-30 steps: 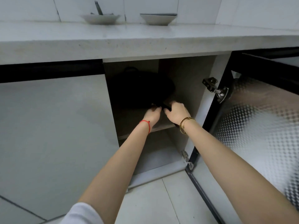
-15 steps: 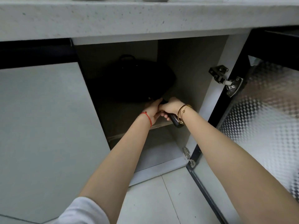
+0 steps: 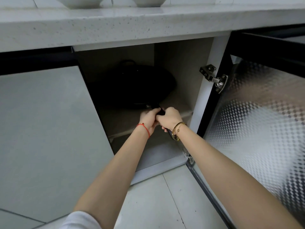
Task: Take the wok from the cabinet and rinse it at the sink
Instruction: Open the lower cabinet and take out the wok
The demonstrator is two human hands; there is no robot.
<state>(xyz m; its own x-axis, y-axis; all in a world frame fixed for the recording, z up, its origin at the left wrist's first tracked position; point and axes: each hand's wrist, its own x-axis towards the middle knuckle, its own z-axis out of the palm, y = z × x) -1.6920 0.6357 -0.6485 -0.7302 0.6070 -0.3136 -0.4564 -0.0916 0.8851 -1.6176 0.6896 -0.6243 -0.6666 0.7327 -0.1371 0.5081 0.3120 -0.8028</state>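
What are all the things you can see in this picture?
wok: one, black, on the cabinet shelf, handle toward the hands
cabinet: one, beige inside, open under the countertop
cabinet door: one, shiny patterned, swung open at right
hinge: one, silver, on the door's upper edge
countertop: one, speckled grey, above
bowls: two, white, on the countertop
left hand: red string bracelet, holds the wok's handle
right hand: gold bracelet, grips the handle

A black wok sits in a beige cabinet under a speckled grey counter, its open door on the right silver-chequered, black-framed.
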